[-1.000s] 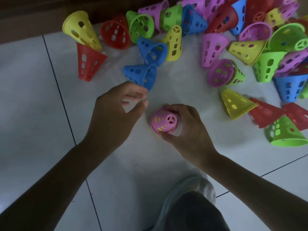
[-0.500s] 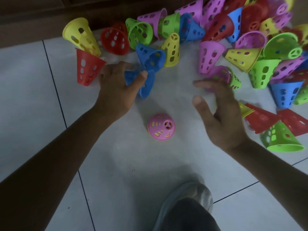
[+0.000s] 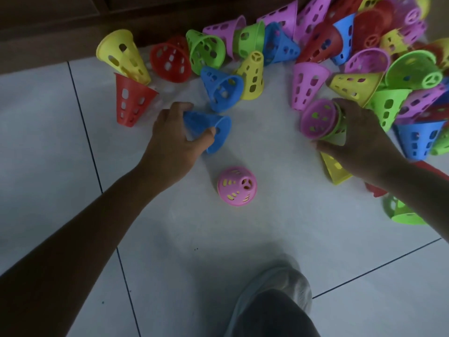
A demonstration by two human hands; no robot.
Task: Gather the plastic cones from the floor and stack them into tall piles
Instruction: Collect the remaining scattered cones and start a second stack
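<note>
White tiled floor [image 3: 60, 166], w/ cones mostly unstacked: left hand [image 3: 175, 142] grips blue cone [image 3: 206, 127], right hand [image 3: 359, 139] clasps nested pink-green pair [image 3: 320, 120]; pink starter pile [image 3: 237, 186] stands between, approx. two high.

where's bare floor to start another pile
Bare tile lies left of the pink stack, below the red cone, and between the stack and the shoe. The heap at top right is crowded.

Blue cone [image 3: 206, 128]; pink cone [image 3: 237, 186] (yellow inside).
</note>
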